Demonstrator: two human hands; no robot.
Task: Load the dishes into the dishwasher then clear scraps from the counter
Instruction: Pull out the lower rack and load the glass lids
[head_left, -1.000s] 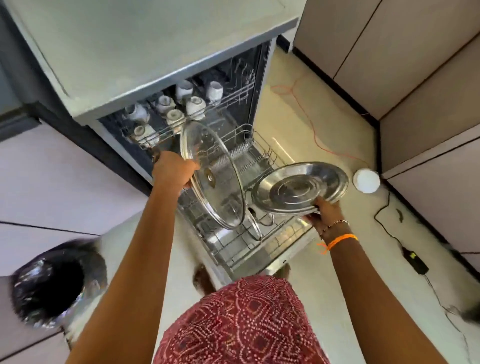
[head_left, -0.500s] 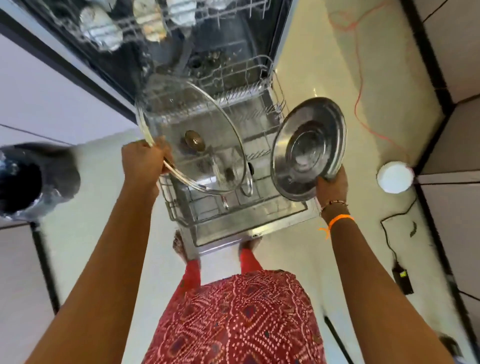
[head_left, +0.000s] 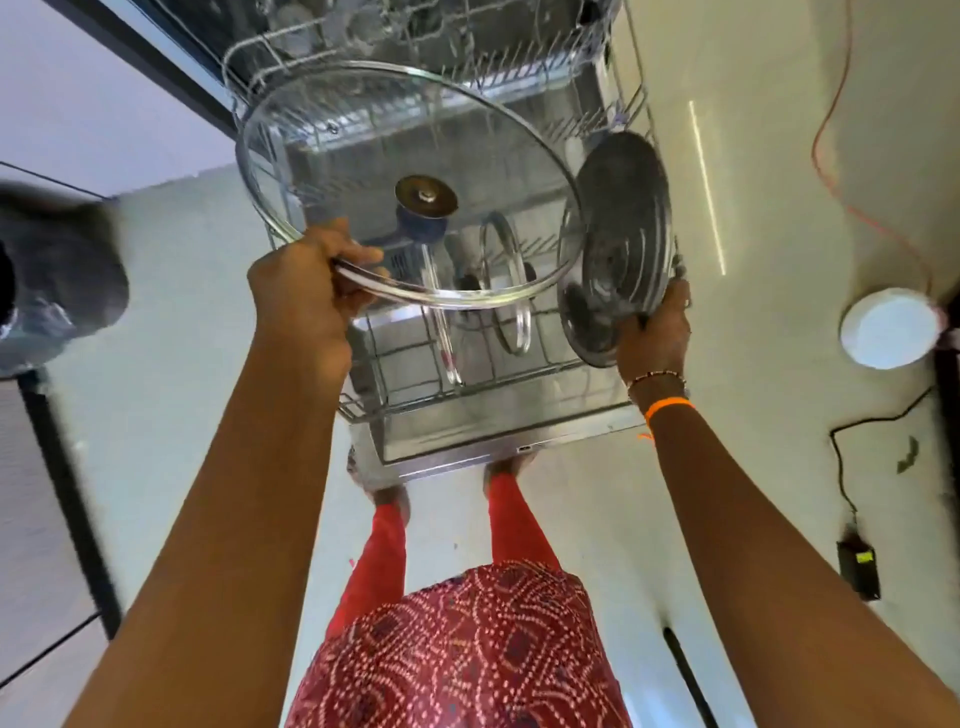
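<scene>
My left hand (head_left: 306, 291) grips the rim of a large glass lid (head_left: 363, 156) with a dark knob, held flat over the pulled-out lower rack (head_left: 467, 384) of the open dishwasher. My right hand (head_left: 657, 332) holds a round steel lid (head_left: 618, 244) by its lower edge, tilted nearly upright at the rack's right side. Two smaller glass lids (head_left: 506, 291) stand on edge between the rack's tines. The open dishwasher door (head_left: 467, 447) lies just in front of my feet.
A black-lined bin (head_left: 57, 291) stands on the floor at the left. On the floor to the right are a white round object (head_left: 891, 327), a black cable with an adapter (head_left: 857, 566) and an orange cord (head_left: 831, 156). The upper rack shows blurred at the top.
The view has tipped further down and closer to the lower rack. Both lids have come lower over it, and the steel lid has turned from nearly flat to nearly upright.
</scene>
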